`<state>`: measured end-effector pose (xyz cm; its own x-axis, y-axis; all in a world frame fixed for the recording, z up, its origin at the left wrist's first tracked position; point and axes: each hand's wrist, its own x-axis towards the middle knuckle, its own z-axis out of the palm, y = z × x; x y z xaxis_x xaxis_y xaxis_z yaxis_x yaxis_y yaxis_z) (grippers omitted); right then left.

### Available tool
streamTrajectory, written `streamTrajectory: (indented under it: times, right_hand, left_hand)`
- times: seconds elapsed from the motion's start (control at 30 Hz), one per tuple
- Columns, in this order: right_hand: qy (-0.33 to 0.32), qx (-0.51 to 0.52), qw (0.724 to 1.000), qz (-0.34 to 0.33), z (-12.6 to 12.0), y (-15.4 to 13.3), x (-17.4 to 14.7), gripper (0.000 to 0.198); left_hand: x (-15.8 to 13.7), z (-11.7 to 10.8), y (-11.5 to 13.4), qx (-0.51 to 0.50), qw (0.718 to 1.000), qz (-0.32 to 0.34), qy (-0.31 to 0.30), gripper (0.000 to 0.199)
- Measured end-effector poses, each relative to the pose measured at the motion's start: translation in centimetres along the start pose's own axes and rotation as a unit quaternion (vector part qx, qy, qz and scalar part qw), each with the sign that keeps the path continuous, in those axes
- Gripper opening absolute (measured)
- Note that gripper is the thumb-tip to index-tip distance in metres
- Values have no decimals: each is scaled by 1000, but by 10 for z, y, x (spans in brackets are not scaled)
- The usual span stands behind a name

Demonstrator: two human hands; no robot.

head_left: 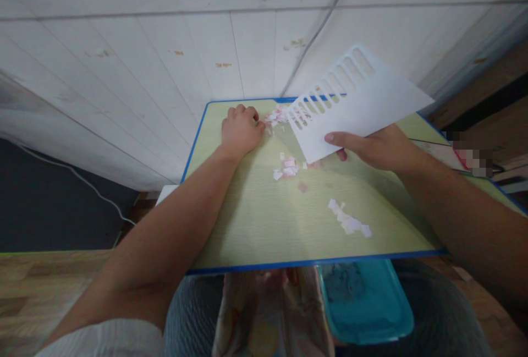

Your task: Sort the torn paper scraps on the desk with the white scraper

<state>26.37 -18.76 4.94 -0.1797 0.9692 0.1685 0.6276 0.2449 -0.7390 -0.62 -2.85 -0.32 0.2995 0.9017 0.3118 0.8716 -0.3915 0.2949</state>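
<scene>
My right hand [373, 147] holds a white sheet of paper [363, 106] by its lower corner, lifted above the far right part of a light green table with a blue rim [256, 219]. The sheet has a row of narrow slots cut along one edge. My left hand [240, 128] rests curled at the far middle of the table, its fingers touching a small heap of pink and white paper scraps [275, 117]. More scraps [286, 167] lie in the middle, and another white cluster of scraps [350, 219] lies nearer to me.
A teal plastic lid or tray [367, 305] sits on my lap below the table's near edge, beside patterned cloth [268, 313]. White panelled wall [206, 43] stands behind the table. Papers or books [445, 153] lie at the right. A white cable [74, 172] runs on the left.
</scene>
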Motion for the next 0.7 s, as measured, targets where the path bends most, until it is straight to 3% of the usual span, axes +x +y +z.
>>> streamTrajectory:
  times: [0.1,0.33,0.5,0.6,0.63,0.7]
  right_hand:
    - [38,-29,999,16,9,2,2,56]
    - [-2,-29,999,46,18,6,1,41]
    - [-131,33,990,42,1,-1,-6,32]
    - [-208,70,974,48,-7,-8,-8,38]
    - [-204,71,975,44,-9,-9,-7,39]
    - [-136,42,989,30,-10,-6,-3,39]
  left_hand:
    - [0,0,0,2,1000,-3,-3,22]
    - [1,0,-1,-1,1000,-3,-4,23]
    - [0,-1,0,5,1000,-7,-7,24]
    - [0,0,-1,5,1000,-8,-7,23]
    - [0,0,-1,4,1000,-7,-7,23]
    - [1,1,-1,1,1000,-5,-5,22]
